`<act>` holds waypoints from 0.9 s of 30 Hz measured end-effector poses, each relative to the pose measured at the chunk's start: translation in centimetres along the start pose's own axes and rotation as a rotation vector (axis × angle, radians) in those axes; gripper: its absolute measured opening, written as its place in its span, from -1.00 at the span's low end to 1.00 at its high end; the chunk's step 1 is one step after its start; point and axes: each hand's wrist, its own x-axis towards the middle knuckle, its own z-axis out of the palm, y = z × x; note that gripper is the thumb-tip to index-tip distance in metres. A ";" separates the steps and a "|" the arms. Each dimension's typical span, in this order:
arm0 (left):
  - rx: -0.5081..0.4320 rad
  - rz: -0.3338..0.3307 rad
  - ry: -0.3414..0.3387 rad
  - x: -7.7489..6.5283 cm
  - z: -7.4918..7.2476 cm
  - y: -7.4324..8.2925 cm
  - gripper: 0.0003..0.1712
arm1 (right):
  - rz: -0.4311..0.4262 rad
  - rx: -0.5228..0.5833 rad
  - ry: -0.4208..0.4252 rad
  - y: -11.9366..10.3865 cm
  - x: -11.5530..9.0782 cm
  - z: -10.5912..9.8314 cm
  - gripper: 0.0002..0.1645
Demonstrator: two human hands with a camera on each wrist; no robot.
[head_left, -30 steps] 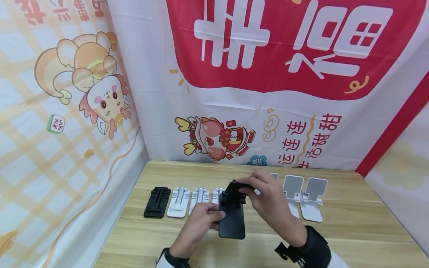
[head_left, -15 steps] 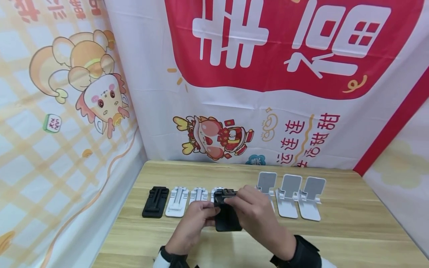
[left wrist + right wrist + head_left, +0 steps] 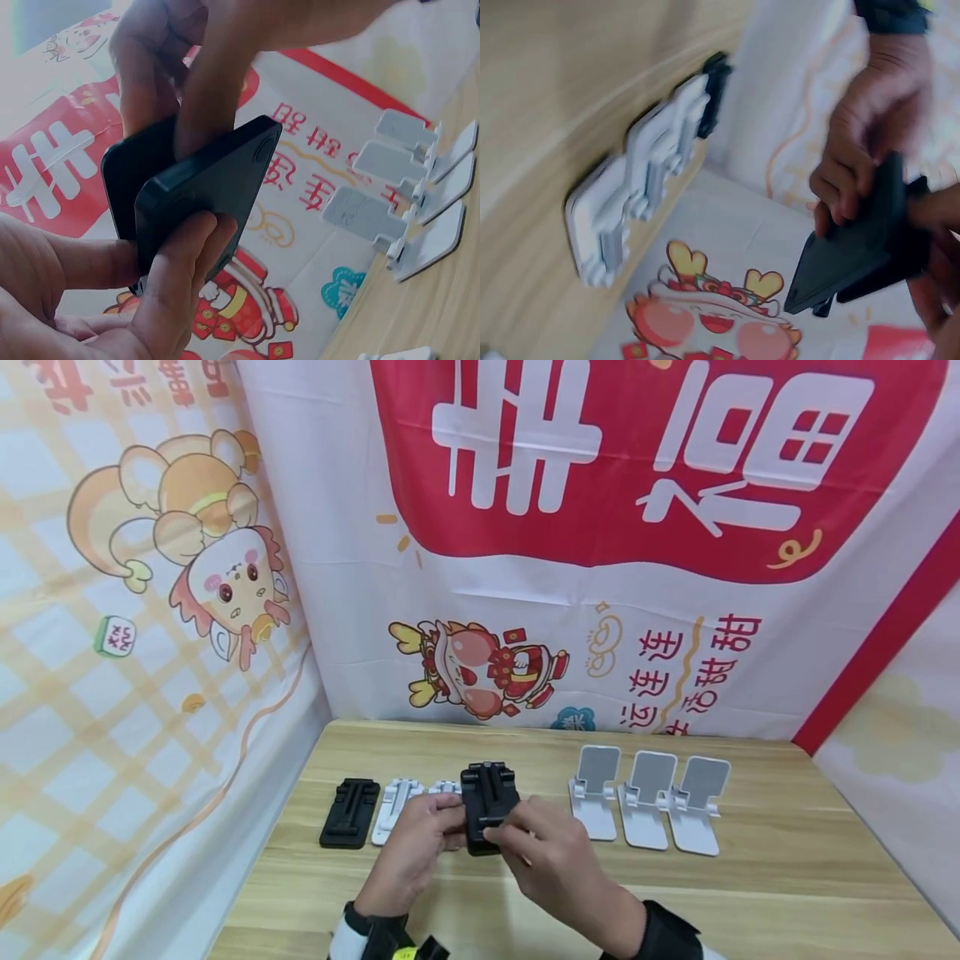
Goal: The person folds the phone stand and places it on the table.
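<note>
A black folding phone stand (image 3: 487,793) is held up over the middle of the table, its hinged arm facing up in the head view. My left hand (image 3: 418,843) pinches it along the left edge. At its lower right edge, the thumb and fingers of my right hand (image 3: 551,852) grip the stand. The left wrist view shows the two plates of the stand (image 3: 206,184) apart at a narrow angle, with right-hand fingers reaching between them. In the right wrist view the stand (image 3: 847,255) is tilted, left fingers on its flat side.
To the left on the wooden table (image 3: 795,877) lie a folded black stand (image 3: 350,814) and folded white stands (image 3: 396,806), partly hidden by my left hand and the held stand. Three white stands (image 3: 651,797) stand unfolded at the right. A printed cloth (image 3: 480,585) hangs behind.
The black stand's raised plate has been folded down toward its base, and the stand has turned and moved slightly left and up. My right hand has shifted from its top to its lower edge.
</note>
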 end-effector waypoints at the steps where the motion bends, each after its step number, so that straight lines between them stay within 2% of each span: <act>1: 0.006 0.007 0.005 0.0 -0.1 0.0 -0.61 | 0.059 0.069 -0.013 0.1 0.0 -0.1 -0.75; 4: 0.017 0.010 0.020 0.0 -0.1 0.3 -0.61 | 0.312 0.252 -0.044 0.6 0.4 -0.6 -0.62; 7: 0.033 0.003 0.023 0.0 0.2 0.7 -0.61 | 0.691 0.446 -0.108 1.3 1.2 -1.0 -0.57; 10: 0.043 0.006 0.025 0.0 0.5 0.9 -0.61 | 1.093 0.747 -0.170 2.3 2.1 -1.4 -0.50; 11: 0.045 0.008 0.026 -0.1 0.6 1.0 -0.61 | 1.193 0.849 -0.183 2.7 2.2 -1.5 -0.49; 13: 0.049 0.008 0.031 -0.1 0.7 1.0 -0.61 | 1.315 1.014 -0.224 3.3 2.2 -1.6 -0.47; 15: 0.052 0.007 0.029 -0.1 0.7 0.9 -0.62 | 1.363 1.131 -0.278 3.6 2.0 -1.7 -0.44; 18: 0.056 0.000 0.021 0.0 0.7 0.8 -0.61 | 1.337 1.224 -0.339 3.8 1.6 -1.7 -0.39; 20: 0.060 -0.004 0.017 0.0 0.7 0.8 -0.61 | 1.318 1.267 -0.346 3.8 1.5 -1.7 -0.38; 27: 0.060 -0.014 0.003 -0.2 0.4 1.1 -0.59 | 1.313 1.274 -0.359 3.9 1.6 -1.6 -0.42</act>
